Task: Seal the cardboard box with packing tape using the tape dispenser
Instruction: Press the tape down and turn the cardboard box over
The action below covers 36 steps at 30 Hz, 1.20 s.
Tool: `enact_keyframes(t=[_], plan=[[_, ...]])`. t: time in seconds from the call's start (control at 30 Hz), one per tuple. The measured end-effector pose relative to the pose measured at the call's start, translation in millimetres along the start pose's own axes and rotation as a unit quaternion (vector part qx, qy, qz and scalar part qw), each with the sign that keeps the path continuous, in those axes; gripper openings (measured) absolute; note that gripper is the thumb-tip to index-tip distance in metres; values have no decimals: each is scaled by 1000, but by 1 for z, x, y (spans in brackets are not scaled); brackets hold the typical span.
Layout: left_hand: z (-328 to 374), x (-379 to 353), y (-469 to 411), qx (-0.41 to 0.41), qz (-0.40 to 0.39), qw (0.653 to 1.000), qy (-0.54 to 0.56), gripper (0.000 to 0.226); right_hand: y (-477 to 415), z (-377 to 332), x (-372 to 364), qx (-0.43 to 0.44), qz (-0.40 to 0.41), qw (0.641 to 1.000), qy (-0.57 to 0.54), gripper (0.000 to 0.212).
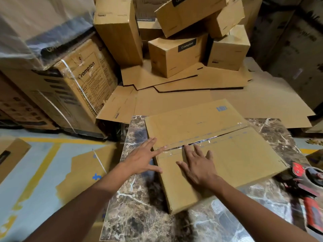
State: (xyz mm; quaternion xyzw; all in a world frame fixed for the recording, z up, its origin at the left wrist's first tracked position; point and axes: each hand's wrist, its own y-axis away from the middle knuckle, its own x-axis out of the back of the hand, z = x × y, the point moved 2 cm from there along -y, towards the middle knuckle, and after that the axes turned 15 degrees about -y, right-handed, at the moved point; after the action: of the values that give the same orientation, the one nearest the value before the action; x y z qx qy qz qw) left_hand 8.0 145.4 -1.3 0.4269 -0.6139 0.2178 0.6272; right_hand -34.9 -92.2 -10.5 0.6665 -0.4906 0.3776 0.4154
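A flat brown cardboard box (pixel 236 154) lies on a marble-patterned table (pixel 139 206). Clear packing tape (pixel 202 141) runs along the seam between its two top flaps. My left hand (pixel 143 158) rests flat at the box's left edge, fingers spread, with fingertips on the tape end. My right hand (pixel 197 165) presses palm-down on the near flap, fingertips touching the seam. Neither hand holds anything. The red tape dispenser (pixel 307 182) lies on the table at the right, beyond the box's near right corner.
Several brown cardboard boxes (pixel 176 55) are piled behind the table, with flattened cardboard sheets (pixel 183 95) on the floor. A large strapped carton (pixel 73 91) stands at left. The grey floor (pixel 35 172) has yellow lines.
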Motion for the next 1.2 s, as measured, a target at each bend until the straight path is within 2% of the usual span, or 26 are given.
enact_keyframes(t=[0.07,0.1,0.23,0.33,0.47,0.6,0.77,0.87,1.0,1.2], plan=[[-2,3,-1,-22,-12,999,-26,103,-4,4,2,1,-6,1000,9,81],[-3,4,-3,-29,-10,998,-47,100,-7,6,4,1,-7,1000,10,81],[-5,13,-10,-29,34,994,-98,70,-11,11,8,4,4,1000,15,76],[-4,18,-16,-26,61,994,-92,58,-9,8,7,-9,30,1000,-2,69],[-3,13,-20,-23,75,994,-81,56,-8,4,1,-64,48,995,-60,61],[9,11,-21,-29,112,990,-80,56,0,3,-6,-69,71,993,-63,58],[25,18,-29,-50,135,985,-95,57,8,16,-1,-18,96,995,-35,36],[33,22,-38,-52,145,983,-99,58,12,23,2,11,106,994,-34,31],[60,28,-52,-61,162,982,-80,62,19,31,3,1,150,988,-39,34],[102,33,-72,-61,212,973,-73,59,42,62,10,-70,173,982,10,50]])
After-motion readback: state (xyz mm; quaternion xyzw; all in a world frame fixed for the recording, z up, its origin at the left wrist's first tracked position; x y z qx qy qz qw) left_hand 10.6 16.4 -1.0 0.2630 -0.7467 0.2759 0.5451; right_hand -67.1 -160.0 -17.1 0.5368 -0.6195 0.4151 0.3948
